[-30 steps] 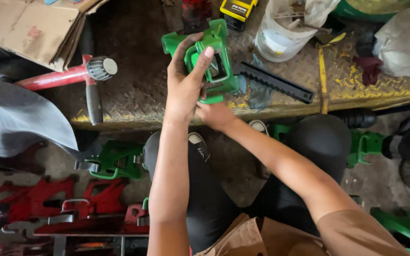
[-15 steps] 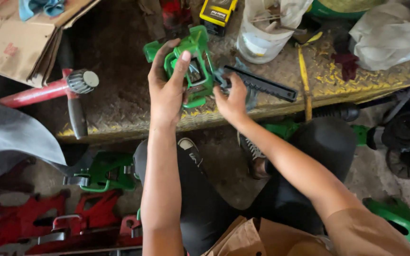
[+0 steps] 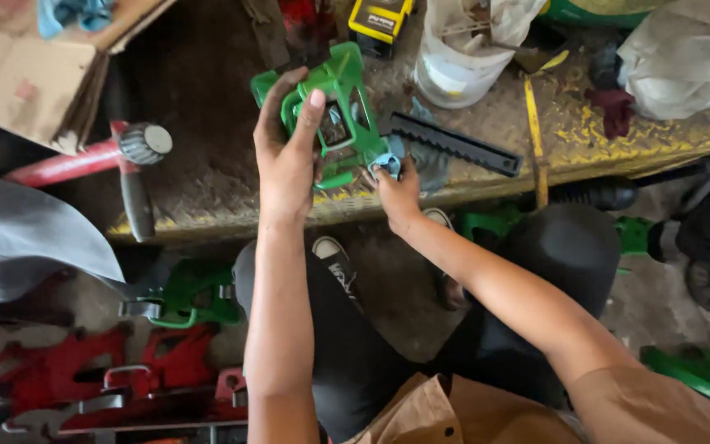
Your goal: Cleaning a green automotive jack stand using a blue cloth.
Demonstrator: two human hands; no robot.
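My left hand (image 3: 287,156) grips a green plastic tool housing (image 3: 340,107) with a handle loop, holding it up over the edge of a worn metal bench (image 3: 207,156). My right hand (image 3: 396,187) is at the housing's lower right corner, fingertips pinching a small light-blue piece (image 3: 386,164) there. Both forearms reach up from my lap; my legs in dark trousers are below.
On the bench lie a black toothed bar (image 3: 458,144), a white bucket (image 3: 462,62), a yellow box (image 3: 380,20), a yellow strip (image 3: 533,131) and a cardboard box (image 3: 34,74). A red-handled tool (image 3: 84,160) juts off the left edge. Green (image 3: 195,292) and red parts (image 3: 76,382) lie on the floor.
My right hand has drawn in from the black toothed bar to the housing's lower corner and now pinches the small blue piece. My left hand keeps its grip; the view shifted slightly.
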